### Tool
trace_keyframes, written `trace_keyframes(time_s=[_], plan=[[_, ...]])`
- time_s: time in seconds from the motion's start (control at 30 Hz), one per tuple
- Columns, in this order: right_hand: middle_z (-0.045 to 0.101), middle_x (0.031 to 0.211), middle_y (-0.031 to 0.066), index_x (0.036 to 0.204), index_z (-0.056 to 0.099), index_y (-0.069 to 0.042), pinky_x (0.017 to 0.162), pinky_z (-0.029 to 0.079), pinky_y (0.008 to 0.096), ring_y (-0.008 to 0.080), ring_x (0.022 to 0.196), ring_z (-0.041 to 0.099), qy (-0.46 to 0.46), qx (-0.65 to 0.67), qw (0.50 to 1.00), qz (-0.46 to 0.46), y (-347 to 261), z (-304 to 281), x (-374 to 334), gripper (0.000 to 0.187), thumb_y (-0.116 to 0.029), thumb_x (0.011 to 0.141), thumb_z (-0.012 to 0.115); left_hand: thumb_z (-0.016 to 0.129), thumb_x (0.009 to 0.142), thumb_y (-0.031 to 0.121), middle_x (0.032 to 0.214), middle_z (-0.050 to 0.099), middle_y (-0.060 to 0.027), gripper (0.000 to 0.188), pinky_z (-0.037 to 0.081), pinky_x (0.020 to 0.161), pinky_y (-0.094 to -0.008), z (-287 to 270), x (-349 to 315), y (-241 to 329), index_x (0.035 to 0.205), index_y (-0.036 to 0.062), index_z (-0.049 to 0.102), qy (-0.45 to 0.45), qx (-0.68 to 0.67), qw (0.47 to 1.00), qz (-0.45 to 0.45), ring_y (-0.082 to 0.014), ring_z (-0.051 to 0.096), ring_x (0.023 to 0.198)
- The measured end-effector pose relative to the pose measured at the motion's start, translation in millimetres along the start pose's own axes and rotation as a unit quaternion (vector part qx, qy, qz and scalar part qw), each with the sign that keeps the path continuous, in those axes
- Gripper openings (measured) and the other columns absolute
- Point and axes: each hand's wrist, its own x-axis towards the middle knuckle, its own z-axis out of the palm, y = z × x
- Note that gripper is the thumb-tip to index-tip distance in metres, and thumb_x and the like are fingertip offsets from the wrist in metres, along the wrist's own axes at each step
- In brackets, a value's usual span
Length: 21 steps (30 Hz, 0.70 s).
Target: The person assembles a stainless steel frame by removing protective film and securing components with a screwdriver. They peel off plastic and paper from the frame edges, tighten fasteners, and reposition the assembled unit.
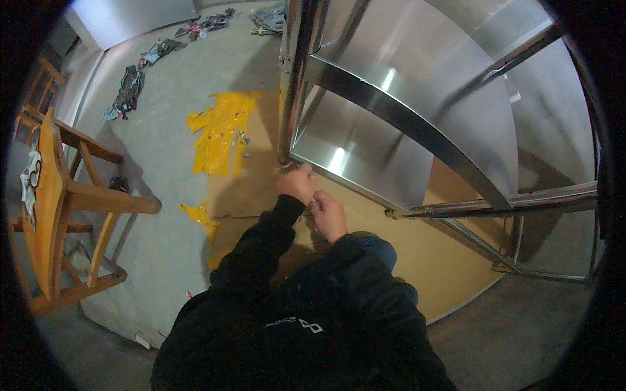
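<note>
My left hand [297,184] is closed beside the lower corner of a stainless steel frame [345,180], close to the foot of its upright post [290,111]. What its fingers hold, if anything, is hidden. Just below and to the right, my right hand [329,217] has its fingers pinched together near the left one. A small pale bit shows at those fingertips, too small to name. Both hands are low over a brown cardboard sheet [417,260], in front of my bent knees. Shiny metal panels [362,146] fill part of the frame.
Yellow tape or plastic [225,133] is stuck on the cardboard at the left. A wooden chair [62,195] lies or stands tilted at the far left. Crumpled dark plastic [128,88] trails over the concrete floor toward a pale panel [134,19]. Steel bars [508,202] extend right.
</note>
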Motion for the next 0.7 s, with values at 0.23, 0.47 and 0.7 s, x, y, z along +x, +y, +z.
trace_keyframes(time_s=[0.23,0.47,0.7], plan=[[0.059,0.078,0.0244,0.099,0.057,-0.005,0.064,0.047,0.0470,0.0430,0.075,0.057,-0.041,0.083,0.996,0.011,-8.9,13.2,-13.2,0.023,-0.004,0.076,0.056,0.049,0.082,0.030,0.076,0.058,-0.0211,0.025,0.042,0.064,-0.0495,-12.0,-16.8,-27.2,0.080,0.0056,0.052,-0.006,-0.168,0.985,-0.024,-0.0422,0.055,0.076],[0.062,0.071,0.0174,0.107,0.057,-0.004,0.058,0.049,0.0346,0.0260,0.063,0.063,-0.060,0.015,0.998,-0.023,-10.6,21.7,-19.6,0.024,-0.007,0.083,0.054,0.051,0.082,0.030,0.075,0.057,-0.0208,0.027,0.042,0.064,-0.0468,-22.5,-25.3,-40.5,0.079,0.0030,0.051,-0.005,-0.182,0.983,-0.016,-0.0406,0.055,0.075],[0.060,0.080,0.0211,0.108,0.055,-0.009,0.064,0.048,0.0413,0.0393,0.075,0.060,-0.104,-0.007,0.995,0.003,-34.2,16.9,-28.0,0.028,-0.011,0.080,0.055,0.053,0.080,0.027,0.070,0.054,-0.0194,0.026,0.041,0.060,-0.0433,-42.3,-40.4,-40.0,0.075,0.0015,0.052,-0.018,-0.242,0.968,-0.063,-0.0376,0.055,0.069]])
